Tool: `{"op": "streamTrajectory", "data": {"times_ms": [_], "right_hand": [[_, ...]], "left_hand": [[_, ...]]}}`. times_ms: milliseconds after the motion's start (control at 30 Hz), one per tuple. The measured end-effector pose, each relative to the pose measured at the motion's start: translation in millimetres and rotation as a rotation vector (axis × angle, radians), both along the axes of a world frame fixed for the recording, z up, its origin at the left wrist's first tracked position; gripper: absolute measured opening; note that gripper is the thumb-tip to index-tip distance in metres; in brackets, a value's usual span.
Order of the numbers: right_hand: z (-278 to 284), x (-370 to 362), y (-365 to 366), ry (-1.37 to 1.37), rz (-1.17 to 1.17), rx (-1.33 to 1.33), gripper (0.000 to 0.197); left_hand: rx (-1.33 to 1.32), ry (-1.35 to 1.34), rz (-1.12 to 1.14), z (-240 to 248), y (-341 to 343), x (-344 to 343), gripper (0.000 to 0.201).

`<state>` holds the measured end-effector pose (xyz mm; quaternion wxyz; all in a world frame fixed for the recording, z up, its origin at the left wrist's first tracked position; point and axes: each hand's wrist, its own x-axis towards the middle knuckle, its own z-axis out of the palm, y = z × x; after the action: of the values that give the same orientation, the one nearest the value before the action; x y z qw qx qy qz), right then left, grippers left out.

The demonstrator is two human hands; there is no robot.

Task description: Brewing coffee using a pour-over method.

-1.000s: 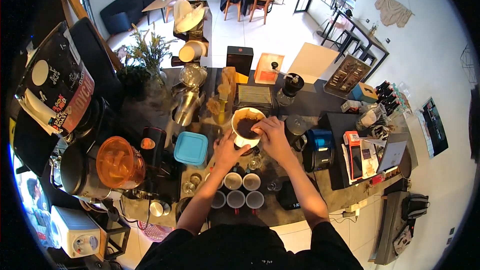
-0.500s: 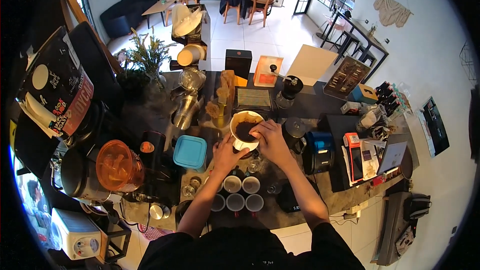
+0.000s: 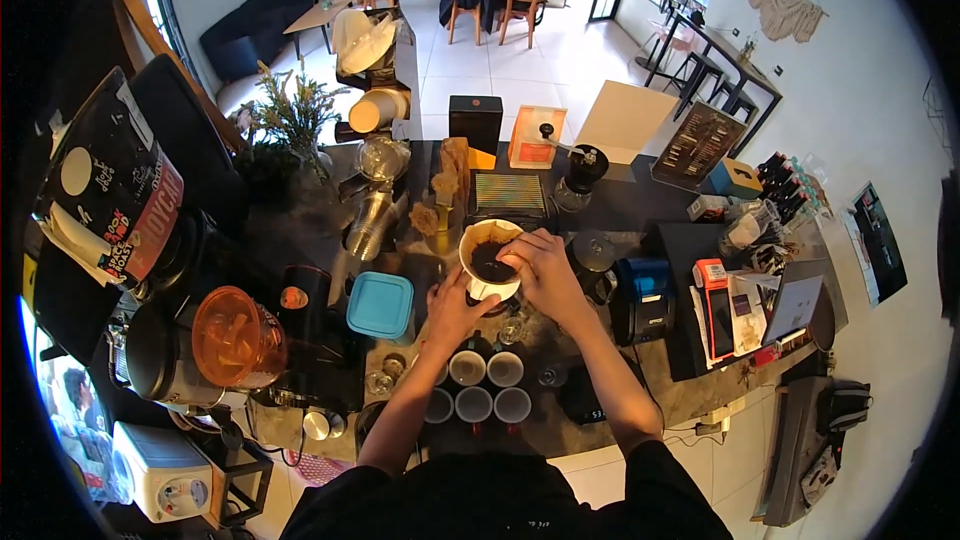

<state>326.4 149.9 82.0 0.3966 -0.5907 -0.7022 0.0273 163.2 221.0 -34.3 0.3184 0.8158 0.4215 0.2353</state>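
Note:
A white coffee dripper (image 3: 482, 289) stands in front of me near the middle of the counter. Lining it is a paper filter (image 3: 488, 231), with dark coffee grounds (image 3: 487, 262) inside. My left hand (image 3: 455, 306) is closed against the dripper's near left side, fingers and thumb around its lower wall. On the other side, my right hand (image 3: 545, 274) reaches over the right rim with its fingertips pinched at the filter's inner edge, close to the grounds. The right hand partly covers the rim there, and whatever supports the dripper is mostly hidden.
Nearest me stand several cups (image 3: 472, 404). To the left are a blue-lidded container (image 3: 380, 304) and an orange-lidded tub (image 3: 236, 336). Beyond the dripper lie a drip tray (image 3: 509, 195) and a hand grinder (image 3: 580, 178). A blue-and-black machine (image 3: 643, 300) stands right.
The view has shifted slightly. Both hands stay at the dripper in nearly the same pose, the right fingertips still at the filter's inner edge.

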Motion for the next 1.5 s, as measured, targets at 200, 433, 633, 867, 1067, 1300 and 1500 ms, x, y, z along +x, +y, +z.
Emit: {"op": "streamTrajectory", "data": {"times_ms": [200, 433, 633, 867, 1067, 1300, 1500], "right_hand": [[-4.1, 0.1, 7.1, -0.036, 0.021, 0.015, 0.005], [-17.1, 4.1, 12.4, -0.129, -0.011, 0.04, 0.006], [-19.7, 5.4, 9.5, -0.11, -0.029, -0.011, 0.006], [-14.1, 5.5, 2.6, -0.058, -0.021, 0.013, 0.007], [-3.6, 3.5, -1.6, -0.061, -0.028, 0.056, 0.007], [-7.9, 5.1, 5.6, -0.087, 0.005, 0.019, 0.009], [-20.6, 7.1, 13.9, -0.111, -0.012, 0.035, 0.012]], "left_hand": [[0.005, -0.002, 0.007, -5.2, 1.3, -1.1, 0.075], [-0.005, -0.004, 0.005, -2.9, 0.1, -0.6, 0.074], [-0.003, -0.017, -0.006, -1.1, 0.2, -0.3, 0.073], [0.007, -0.022, -0.007, -2.7, 2.9, -1.2, 0.074], [-0.033, -0.085, -0.048, -12.4, 8.2, -1.3, 0.074], [-0.019, -0.052, -0.039, -11.0, 6.5, -3.9, 0.073], [-0.003, -0.029, -0.029, -1.1, 3.2, -3.2, 0.072]]}}
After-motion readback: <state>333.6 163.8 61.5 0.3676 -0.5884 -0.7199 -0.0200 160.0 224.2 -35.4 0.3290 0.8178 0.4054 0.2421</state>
